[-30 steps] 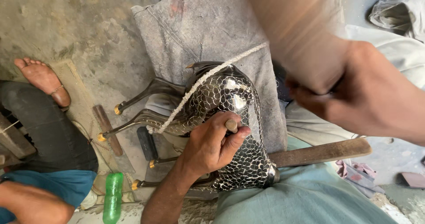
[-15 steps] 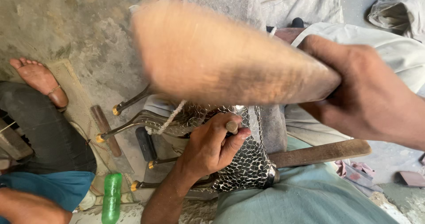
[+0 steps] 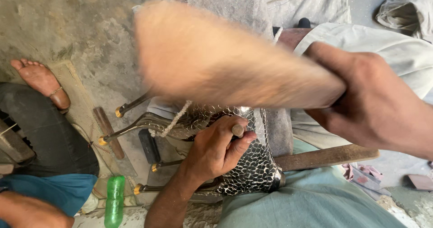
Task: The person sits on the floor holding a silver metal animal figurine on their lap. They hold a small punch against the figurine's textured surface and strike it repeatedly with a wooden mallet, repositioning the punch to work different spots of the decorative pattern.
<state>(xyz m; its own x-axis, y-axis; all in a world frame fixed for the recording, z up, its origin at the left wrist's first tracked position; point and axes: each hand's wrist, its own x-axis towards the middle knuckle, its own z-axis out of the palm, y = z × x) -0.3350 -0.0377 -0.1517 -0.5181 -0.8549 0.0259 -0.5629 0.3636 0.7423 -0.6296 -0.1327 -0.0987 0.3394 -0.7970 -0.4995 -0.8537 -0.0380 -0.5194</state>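
Note:
My left hand (image 3: 215, 150) grips a small metal punch (image 3: 237, 130), its tip set against a shiny hammered-metal animal figure (image 3: 252, 169) with a scale pattern and thin legs ending in brass tips. My right hand (image 3: 374, 99) is closed on the handle of a big wooden mallet (image 3: 225, 57), blurred with motion and raised above the figure. A pale rope (image 3: 173, 122) lies over the figure. The mallet hides the figure's upper part.
Another person's bare foot (image 3: 40, 81) and dark trouser leg (image 3: 45, 138) are at the left. A green plastic bottle (image 3: 114, 201) lies at the bottom left. A wooden bar (image 3: 324, 157) runs under the figure. Grey cloth (image 3: 234, 2) covers the floor behind.
The mallet has swung from the upper right across the view to the left, over the figure. My left hand and the punch have stayed in place.

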